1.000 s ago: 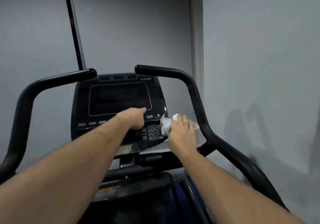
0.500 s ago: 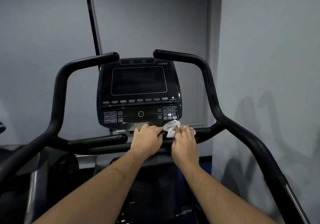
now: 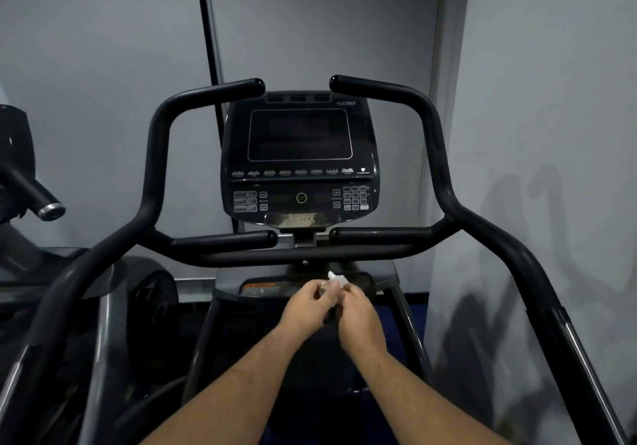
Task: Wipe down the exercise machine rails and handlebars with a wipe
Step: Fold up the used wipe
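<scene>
A black exercise machine fills the view, with a dark console [image 3: 299, 158] between two curved handlebars, the left handlebar [image 3: 155, 155] and the right handlebar [image 3: 437, 155]. A black crossbar [image 3: 241, 257] runs below the console. Long side rails [image 3: 537, 293] slope toward me on both sides. My left hand [image 3: 305, 306] and my right hand [image 3: 360, 313] meet just below the crossbar, off the machine. Both pinch a small crumpled white wipe [image 3: 336, 281] that pokes up between the fingertips.
A grey wall stands close on the right [image 3: 551, 100] and behind the machine. Another machine with a silver-tipped grip [image 3: 48, 208] stands at the left. A thin black pole [image 3: 208, 31] rises behind the console.
Both hands have come back from the console and crossbar, toward me and lower, bringing the wipe with them. The view has pulled back, showing more of the rails.
</scene>
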### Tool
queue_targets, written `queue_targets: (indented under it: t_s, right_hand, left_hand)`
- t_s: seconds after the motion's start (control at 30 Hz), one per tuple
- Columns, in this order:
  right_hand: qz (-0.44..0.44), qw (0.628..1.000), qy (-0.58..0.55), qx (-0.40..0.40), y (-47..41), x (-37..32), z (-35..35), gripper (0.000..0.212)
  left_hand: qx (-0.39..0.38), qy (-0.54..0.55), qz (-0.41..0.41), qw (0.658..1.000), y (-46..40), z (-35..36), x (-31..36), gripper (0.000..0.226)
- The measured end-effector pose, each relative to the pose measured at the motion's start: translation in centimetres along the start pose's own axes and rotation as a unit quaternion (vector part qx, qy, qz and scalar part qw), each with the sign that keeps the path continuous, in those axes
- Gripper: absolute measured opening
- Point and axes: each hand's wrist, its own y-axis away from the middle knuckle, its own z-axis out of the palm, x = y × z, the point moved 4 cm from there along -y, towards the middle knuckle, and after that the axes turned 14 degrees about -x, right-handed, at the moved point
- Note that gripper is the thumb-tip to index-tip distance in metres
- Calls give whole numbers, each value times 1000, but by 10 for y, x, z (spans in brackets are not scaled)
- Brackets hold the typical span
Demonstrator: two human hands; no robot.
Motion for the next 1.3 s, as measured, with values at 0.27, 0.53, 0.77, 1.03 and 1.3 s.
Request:
queue_targets:
  t_s: [0.27, 0.53, 0.77, 1.03, 1.3]
  right_hand:
    - [75, 976, -9, -204, 25, 58, 69, 67]
    - [96, 966, 12, -241, 45, 120, 124, 52]
    - [200, 947, 53, -245, 72, 192, 162, 14]
    - [297, 908, 91, -282, 93, 282, 204, 32]
    - [322, 897, 122, -276, 86, 331, 232, 31]
  left_hand:
    - [2, 55, -117, 992, 43, 7, -98, 14]
    - [-63, 83, -209, 972, 69, 37, -176, 14]
    - [-158, -151, -247, 944, 71, 73, -244, 31]
    - [-230, -321, -320, 861, 79, 99, -317, 45]
    - [-254, -353, -333, 836, 59, 116, -361, 45]
